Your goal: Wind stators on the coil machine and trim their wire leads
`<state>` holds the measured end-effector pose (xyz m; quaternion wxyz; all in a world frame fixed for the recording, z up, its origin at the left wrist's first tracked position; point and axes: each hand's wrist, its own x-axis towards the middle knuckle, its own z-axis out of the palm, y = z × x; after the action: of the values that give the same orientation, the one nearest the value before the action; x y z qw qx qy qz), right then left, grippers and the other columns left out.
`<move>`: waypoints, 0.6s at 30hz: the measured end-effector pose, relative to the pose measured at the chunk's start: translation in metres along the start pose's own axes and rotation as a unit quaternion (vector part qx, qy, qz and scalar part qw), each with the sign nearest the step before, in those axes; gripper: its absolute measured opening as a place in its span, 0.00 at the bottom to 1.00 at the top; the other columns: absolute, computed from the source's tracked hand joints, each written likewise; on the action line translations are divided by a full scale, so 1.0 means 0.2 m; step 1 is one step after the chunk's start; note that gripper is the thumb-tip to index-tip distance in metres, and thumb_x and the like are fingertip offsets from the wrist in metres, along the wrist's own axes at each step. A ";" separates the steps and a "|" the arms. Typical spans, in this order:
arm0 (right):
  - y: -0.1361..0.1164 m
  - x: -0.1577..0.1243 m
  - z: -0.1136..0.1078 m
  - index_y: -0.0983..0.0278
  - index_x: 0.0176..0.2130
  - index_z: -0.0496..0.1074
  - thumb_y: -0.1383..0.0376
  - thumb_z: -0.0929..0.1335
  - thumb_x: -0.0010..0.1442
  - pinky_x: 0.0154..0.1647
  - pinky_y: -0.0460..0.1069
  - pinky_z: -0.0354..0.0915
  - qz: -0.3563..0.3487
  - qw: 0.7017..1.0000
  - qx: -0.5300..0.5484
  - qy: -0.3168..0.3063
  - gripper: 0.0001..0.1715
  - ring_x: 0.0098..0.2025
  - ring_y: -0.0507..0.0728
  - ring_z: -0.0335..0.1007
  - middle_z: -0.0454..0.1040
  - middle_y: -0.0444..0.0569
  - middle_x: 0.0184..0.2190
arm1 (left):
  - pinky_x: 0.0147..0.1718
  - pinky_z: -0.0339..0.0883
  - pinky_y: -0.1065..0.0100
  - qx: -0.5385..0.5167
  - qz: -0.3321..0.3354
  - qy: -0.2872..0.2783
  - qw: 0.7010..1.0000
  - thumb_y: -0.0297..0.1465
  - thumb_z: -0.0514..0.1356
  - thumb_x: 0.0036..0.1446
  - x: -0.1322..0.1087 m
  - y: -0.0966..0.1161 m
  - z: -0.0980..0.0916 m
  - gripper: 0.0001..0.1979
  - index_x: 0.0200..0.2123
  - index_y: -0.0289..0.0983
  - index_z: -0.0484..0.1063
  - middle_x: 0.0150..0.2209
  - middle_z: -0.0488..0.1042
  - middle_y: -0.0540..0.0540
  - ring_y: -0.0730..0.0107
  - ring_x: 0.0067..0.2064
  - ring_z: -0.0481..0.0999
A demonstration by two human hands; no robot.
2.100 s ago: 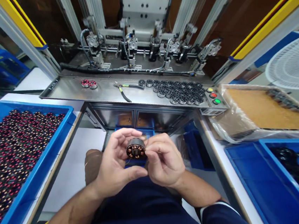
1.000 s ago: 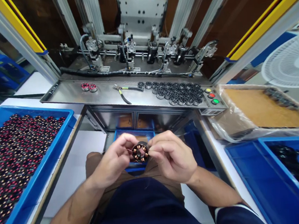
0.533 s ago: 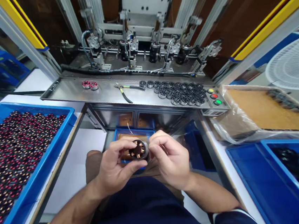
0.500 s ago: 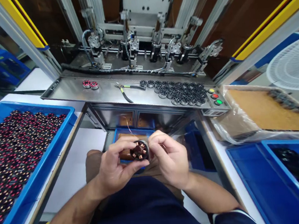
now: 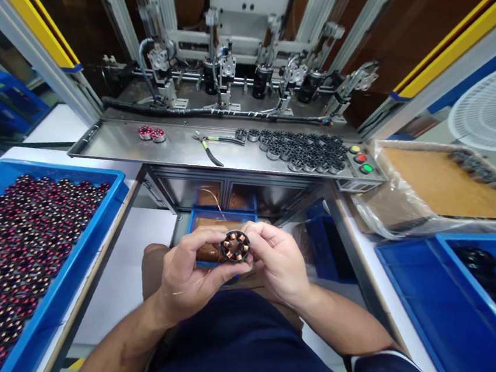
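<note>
My left hand point(image 5: 186, 268) is closed around a small round motor stator point(image 5: 235, 247), thumb below and fingers above. The stator has a black rim and copper windings facing me. At its right edge, my right hand point(image 5: 279, 259) pinches against the rim with thumb and forefinger, its other fingers curled. A thin copper wire point(image 5: 216, 196) rises beyond the stator; where it ends is hidden. Another fine strand crosses my left palm. Below the hands sits a blue bin point(image 5: 251, 215) with brown board in it.
On the steel ledge point(image 5: 116, 146) lie two red-wound stators point(image 5: 152, 134), green-handled cutters point(image 5: 211, 145) and many black stator cores point(image 5: 301, 148). A blue tray point(image 5: 118, 184) of wound stators stands left. Right are push buttons point(image 5: 362, 158), a cardboard box point(image 5: 431, 171) and blue bins point(image 5: 419, 286). Machine fixtures stand behind.
The stator has turned to face me more squarely and shifted slightly right. My right hand has come closer and now touches its edge. The view has shifted slightly.
</note>
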<state>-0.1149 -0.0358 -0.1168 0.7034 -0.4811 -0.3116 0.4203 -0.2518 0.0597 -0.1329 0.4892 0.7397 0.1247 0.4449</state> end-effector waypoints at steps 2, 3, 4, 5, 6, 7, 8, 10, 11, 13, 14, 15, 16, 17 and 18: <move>0.00 0.00 0.00 0.65 0.26 0.67 0.59 0.69 0.63 0.26 0.44 0.61 -0.017 1.000 -0.002 -0.006 0.17 0.23 0.47 0.61 0.66 0.41 0.21 | 0.49 0.74 0.64 -0.015 -0.007 0.000 1.000 0.19 0.73 0.41 0.00 0.01 0.00 0.33 0.50 0.44 0.70 0.45 0.79 0.47 0.62 0.48 0.79; -0.01 0.00 0.00 0.65 0.26 0.67 0.60 0.68 0.64 0.26 0.44 0.61 -0.028 1.000 -0.009 -0.008 0.17 0.23 0.48 0.61 0.66 0.41 0.21 | 0.48 0.74 0.66 -0.034 -0.014 -0.002 0.999 0.18 0.72 0.41 0.00 0.02 0.01 0.32 0.50 0.44 0.70 0.46 0.78 0.48 0.63 0.48 0.79; -0.02 0.00 0.00 0.65 0.26 0.67 0.60 0.68 0.64 0.26 0.44 0.61 -0.042 0.999 -0.022 -0.005 0.17 0.23 0.48 0.62 0.65 0.41 0.22 | 0.47 0.74 0.68 -0.062 -0.023 -0.009 0.998 0.17 0.71 0.43 0.00 0.03 0.01 0.31 0.50 0.44 0.69 0.47 0.78 0.48 0.65 0.48 0.79; -0.03 0.00 0.00 0.65 0.27 0.68 0.62 0.67 0.65 0.26 0.45 0.61 -0.063 0.997 -0.041 0.001 0.16 0.23 0.48 0.62 0.65 0.41 0.22 | 0.46 0.75 0.70 -0.096 -0.035 -0.023 0.994 0.16 0.69 0.45 0.01 0.05 0.01 0.29 0.49 0.44 0.69 0.49 0.77 0.47 0.66 0.49 0.79; -0.05 0.00 0.00 0.65 0.27 0.68 0.63 0.67 0.65 0.26 0.45 0.62 -0.092 0.993 -0.069 0.009 0.15 0.23 0.48 0.62 0.65 0.41 0.22 | 0.45 0.75 0.71 -0.133 -0.050 -0.042 0.989 0.15 0.67 0.47 0.02 0.07 0.01 0.27 0.47 0.43 0.69 0.50 0.76 0.47 0.68 0.49 0.79; -0.07 0.00 0.00 0.65 0.27 0.69 0.65 0.67 0.64 0.27 0.45 0.63 -0.131 0.986 -0.104 0.016 0.13 0.24 0.48 0.64 0.66 0.42 0.23 | 0.46 0.74 0.71 -0.171 -0.067 -0.061 0.981 0.14 0.65 0.49 0.03 0.09 0.01 0.24 0.45 0.42 0.70 0.51 0.76 0.47 0.68 0.50 0.78; -0.09 0.00 -0.01 0.65 0.28 0.69 0.67 0.67 0.64 0.28 0.46 0.64 -0.179 0.973 -0.145 0.017 0.11 0.25 0.49 0.65 0.67 0.43 0.24 | 0.49 0.74 0.70 -0.208 -0.083 -0.078 0.971 0.13 0.64 0.50 0.04 0.10 0.01 0.21 0.43 0.41 0.70 0.51 0.76 0.46 0.68 0.52 0.77; -0.13 0.00 -0.03 0.66 0.31 0.71 0.71 0.67 0.62 0.30 0.47 0.66 -0.285 0.931 -0.230 -0.002 0.07 0.29 0.51 0.68 0.70 0.46 0.26 | 0.53 0.71 0.65 -0.290 -0.111 -0.096 0.946 0.16 0.65 0.51 0.06 0.12 0.00 0.17 0.41 0.41 0.70 0.51 0.77 0.46 0.64 0.56 0.75; -0.15 0.00 -0.04 0.66 0.33 0.71 0.73 0.68 0.61 0.31 0.47 0.67 -0.331 0.905 -0.267 -0.021 0.05 0.30 0.52 0.69 0.72 0.47 0.27 | 0.55 0.70 0.62 -0.333 -0.125 -0.095 0.930 0.19 0.67 0.51 0.08 0.12 0.00 0.17 0.41 0.41 0.70 0.52 0.76 0.46 0.61 0.58 0.73; -0.19 0.00 -0.06 0.66 0.36 0.71 0.74 0.68 0.60 0.32 0.47 0.69 -0.394 0.857 -0.327 -0.055 0.04 0.32 0.52 0.71 0.73 0.49 0.29 | 0.54 0.71 0.63 -0.397 -0.166 -0.100 0.897 0.29 0.70 0.50 0.09 0.10 0.00 0.20 0.46 0.41 0.69 0.53 0.75 0.45 0.60 0.58 0.73; -0.20 0.00 -0.07 0.66 0.36 0.71 0.74 0.68 0.61 0.33 0.46 0.70 -0.412 0.839 -0.350 -0.066 0.04 0.32 0.52 0.71 0.73 0.49 0.29 | 0.52 0.72 0.66 -0.412 -0.195 -0.115 0.883 0.33 0.70 0.50 0.10 0.09 0.00 0.21 0.47 0.40 0.69 0.52 0.75 0.44 0.62 0.55 0.75; -0.21 0.00 -0.08 0.66 0.37 0.71 0.73 0.68 0.61 0.33 0.46 0.71 -0.422 0.825 -0.369 -0.072 0.04 0.32 0.52 0.72 0.73 0.49 0.30 | 0.48 0.73 0.69 -0.418 -0.229 -0.140 0.868 0.35 0.69 0.52 0.10 0.08 0.01 0.21 0.48 0.39 0.69 0.49 0.76 0.44 0.65 0.51 0.77; -0.22 0.00 -0.08 0.66 0.38 0.70 0.73 0.68 0.61 0.33 0.46 0.72 -0.428 0.814 -0.385 -0.074 0.04 0.33 0.52 0.73 0.73 0.49 0.30 | 0.44 0.74 0.72 -0.419 -0.261 -0.171 0.853 0.36 0.67 0.54 0.10 0.07 0.02 0.19 0.48 0.38 0.70 0.44 0.78 0.45 0.69 0.45 0.79; -0.22 0.00 -0.09 0.65 0.38 0.70 0.73 0.68 0.61 0.33 0.46 0.72 -0.431 0.807 -0.397 -0.076 0.04 0.33 0.52 0.73 0.73 0.49 0.30 | 0.39 0.74 0.74 -0.417 -0.286 -0.198 0.840 0.36 0.65 0.57 0.09 0.06 0.02 0.16 0.47 0.38 0.69 0.39 0.78 0.46 0.72 0.40 0.80; -0.23 0.00 -0.09 0.65 0.39 0.70 0.73 0.68 0.61 0.33 0.46 0.72 -0.431 0.803 -0.404 -0.078 0.05 0.33 0.52 0.73 0.73 0.49 0.31 | 0.36 0.73 0.75 -0.414 -0.302 -0.213 0.832 0.34 0.63 0.60 0.09 0.06 0.03 0.13 0.46 0.38 0.69 0.36 0.79 0.47 0.74 0.36 0.80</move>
<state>-0.0854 -0.0516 -0.0805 0.5271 -0.5034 -0.6825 -0.0546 -0.2402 0.0615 -0.1143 0.8742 0.4699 0.0390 0.1160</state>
